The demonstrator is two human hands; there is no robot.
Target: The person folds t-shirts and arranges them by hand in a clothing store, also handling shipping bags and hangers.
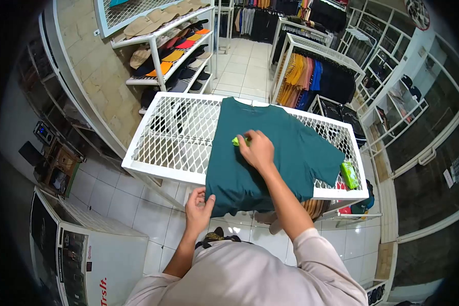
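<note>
A dark green T-shirt (285, 148) lies spread over a white mesh-topped table (173, 132), its lower edge draping over the near side. My left hand (199, 209) pinches the shirt's near left corner between thumb and fingers. Over the middle of the shirt, my right hand (258, 150) is closed on a small bright green piece (235, 141) that pokes out beside the thumb; its exact kind does not show. A bright green packet (349, 175) rests at the table's right end, just past the sleeve.
Shelves of caps (163, 56) stand at the far left. Beyond the table to the right is a white rack with hanging shirts (301, 74). A white cabinet (109, 260) stands low on the left, and glass doors (433, 148) line the right side.
</note>
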